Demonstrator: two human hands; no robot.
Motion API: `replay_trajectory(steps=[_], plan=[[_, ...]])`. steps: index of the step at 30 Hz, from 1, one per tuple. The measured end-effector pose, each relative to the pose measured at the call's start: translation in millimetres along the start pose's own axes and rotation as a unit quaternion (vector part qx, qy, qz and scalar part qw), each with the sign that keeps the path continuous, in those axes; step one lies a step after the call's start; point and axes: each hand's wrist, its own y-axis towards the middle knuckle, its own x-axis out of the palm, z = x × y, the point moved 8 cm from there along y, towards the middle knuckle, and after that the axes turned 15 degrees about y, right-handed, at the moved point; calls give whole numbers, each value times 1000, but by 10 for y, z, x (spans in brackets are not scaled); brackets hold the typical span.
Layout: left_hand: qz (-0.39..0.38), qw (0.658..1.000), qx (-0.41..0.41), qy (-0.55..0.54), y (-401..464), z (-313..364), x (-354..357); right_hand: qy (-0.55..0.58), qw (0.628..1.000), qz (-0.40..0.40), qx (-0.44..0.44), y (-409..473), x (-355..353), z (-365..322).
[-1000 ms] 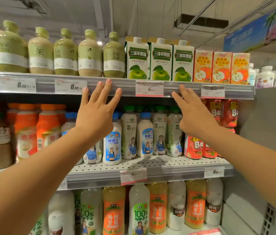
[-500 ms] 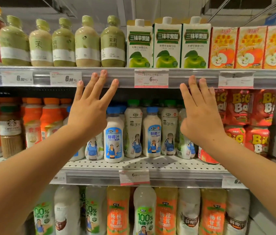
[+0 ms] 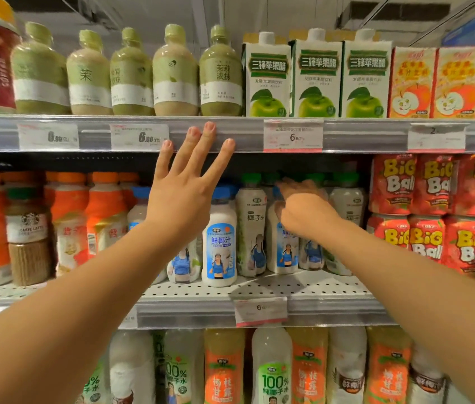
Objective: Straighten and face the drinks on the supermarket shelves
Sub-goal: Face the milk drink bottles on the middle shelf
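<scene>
Since half a second ago the right hand point(image 3: 303, 211) has dropped among the white plastic coconut-drink bottles point(image 3: 251, 225) at centre, blurred, grip unclear. Left hand point(image 3: 182, 196) stays splayed, fingertips over the grey upper shelf edge point(image 3: 230, 132) at 12 o'clock. Perforated middle shelf point(image 3: 259, 287) shows bare front margin.

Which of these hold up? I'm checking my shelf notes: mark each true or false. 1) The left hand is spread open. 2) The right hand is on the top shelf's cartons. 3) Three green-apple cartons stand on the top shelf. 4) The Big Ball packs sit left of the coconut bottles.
1) True: the left hand is open, fingers spread, tips before the top shelf's edge.
2) False: the right hand reaches among the coconut bottles on the middle shelf.
3) True: three green-apple cartons stand side by side.
4) False: the Big Ball packs sit right of them.
</scene>
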Motion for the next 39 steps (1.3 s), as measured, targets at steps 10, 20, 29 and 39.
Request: replay_trajectory(steps=[10, 20, 29, 39], plan=[[28, 998, 42, -43, -19, -14, 47, -28, 997, -17, 63, 111, -251, -146], [-8, 999, 33, -18, -16, -6, 33, 104, 994, 9, 41, -106, -300, -105], [-87, 986, 34, -137, -144, 85, -205, 237, 968, 75, -25, -628, -835, -286], [-276, 744, -105, -599, -1126, 209, 16, 290, 956, 20, -38, -944, -606, -1061]])
